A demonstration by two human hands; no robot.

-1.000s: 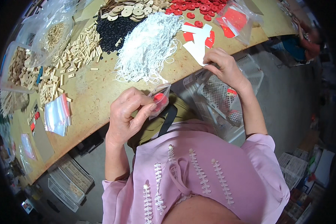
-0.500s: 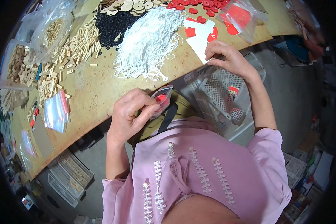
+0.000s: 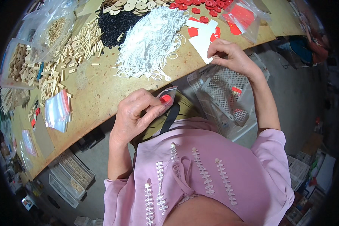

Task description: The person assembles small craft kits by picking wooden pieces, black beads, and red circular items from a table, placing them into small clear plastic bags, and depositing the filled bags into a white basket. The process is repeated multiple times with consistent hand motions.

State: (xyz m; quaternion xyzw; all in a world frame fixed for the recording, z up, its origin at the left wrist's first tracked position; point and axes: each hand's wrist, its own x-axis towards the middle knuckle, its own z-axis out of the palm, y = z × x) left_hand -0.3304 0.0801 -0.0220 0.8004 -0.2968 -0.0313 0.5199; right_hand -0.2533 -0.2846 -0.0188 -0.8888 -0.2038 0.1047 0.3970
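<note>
Near my lap, just off the table's front edge, my left hand (image 3: 134,116) is closed on a small clear zip bag (image 3: 171,92). A red disc (image 3: 165,98) shows inside it. My right hand (image 3: 233,57) pinches the near end of a white card (image 3: 202,44), with thumb and fingertips together at the table edge. That card lies among other red and white cards (image 3: 194,32). Between the hands, farther back, a heap of white cords (image 3: 150,45) spreads over the table.
Red discs (image 3: 213,5), black rings (image 3: 115,30) and wooden discs (image 3: 130,5) lie at the back of the table (image 3: 98,86). Wooden pieces (image 3: 82,45) and empty zip bags (image 3: 57,111) are on the left. A crate (image 3: 248,126) with filled bags stands below, right.
My left hand and its bag have shifted slightly right, and the red disc shows more fully. My right hand stays at the white card's end, with its fingers barely moved.
</note>
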